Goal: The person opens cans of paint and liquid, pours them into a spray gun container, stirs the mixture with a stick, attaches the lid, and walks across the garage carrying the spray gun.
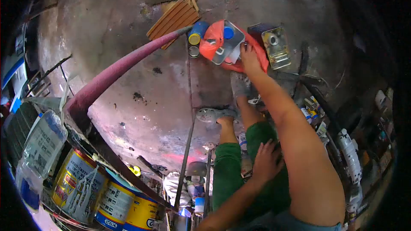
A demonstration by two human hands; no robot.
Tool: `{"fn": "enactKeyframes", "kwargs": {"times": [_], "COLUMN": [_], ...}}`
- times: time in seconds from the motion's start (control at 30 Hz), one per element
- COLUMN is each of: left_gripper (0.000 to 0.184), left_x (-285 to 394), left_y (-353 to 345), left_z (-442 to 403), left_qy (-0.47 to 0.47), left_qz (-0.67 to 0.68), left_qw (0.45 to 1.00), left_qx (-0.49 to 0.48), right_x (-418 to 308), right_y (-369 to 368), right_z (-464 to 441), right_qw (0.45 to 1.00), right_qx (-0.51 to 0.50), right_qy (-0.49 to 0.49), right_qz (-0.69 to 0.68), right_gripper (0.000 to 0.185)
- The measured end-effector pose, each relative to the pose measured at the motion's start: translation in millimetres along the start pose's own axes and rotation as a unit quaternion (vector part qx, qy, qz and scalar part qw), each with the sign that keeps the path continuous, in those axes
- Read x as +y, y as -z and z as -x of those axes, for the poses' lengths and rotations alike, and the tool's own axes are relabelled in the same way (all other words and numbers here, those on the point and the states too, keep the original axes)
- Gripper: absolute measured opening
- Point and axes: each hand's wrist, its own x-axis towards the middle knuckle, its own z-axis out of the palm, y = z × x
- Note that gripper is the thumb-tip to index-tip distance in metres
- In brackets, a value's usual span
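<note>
My right hand (248,55) reaches forward to a red-orange plastic bag (260,55) on the floor. Its fingers touch the edge of a clear container with a blue cap (228,33) and something white (234,54) in the bag; whether they grip anything is hidden. My left hand (267,160) rests on my green-clothed knee, fingers spread, holding nothing. Left of the bag lies a blue can with a yellow lid (194,39), with a small round tin (194,51) beside it. To the right of the bag stands a rectangular metal can (277,47).
A slatted wooden piece (173,22) lies on the floor at the top. A long pink curved bar (124,67) crosses the left side. Paint cans (114,205) stand at the lower left. Bottles and clutter (314,113) lie along the right.
</note>
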Motion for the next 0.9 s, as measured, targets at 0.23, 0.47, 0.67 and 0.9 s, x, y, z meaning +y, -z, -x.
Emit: {"fn": "enactKeyframes", "kwargs": {"times": [0.23,0.47,0.67,0.9], "left_gripper": [0.053,0.058,0.056,0.082], "left_x": [1,-9,-73,-95], "left_y": [-11,-23,-37,121], "left_z": [2,13,-10,-166], "left_qy": [-0.015,-0.046,0.137,0.133], "left_qz": [-0.028,-0.038,0.177,0.122], "left_qw": [0.999,0.998,0.956,0.908], "left_qx": [-0.003,0.004,0.191,0.379], "right_x": [-20,-46,-48,-37], "right_y": [117,119,175,133], "right_z": [18,34,95,115], "right_qw": [0.995,0.994,0.998,0.987], "right_qx": [0.005,0.001,0.032,0.116], "right_qy": [-0.068,-0.089,-0.039,-0.071], "right_qz": [-0.077,0.061,-0.027,-0.085], "right_gripper": [0.072,0.056,0.109,0.107]}}
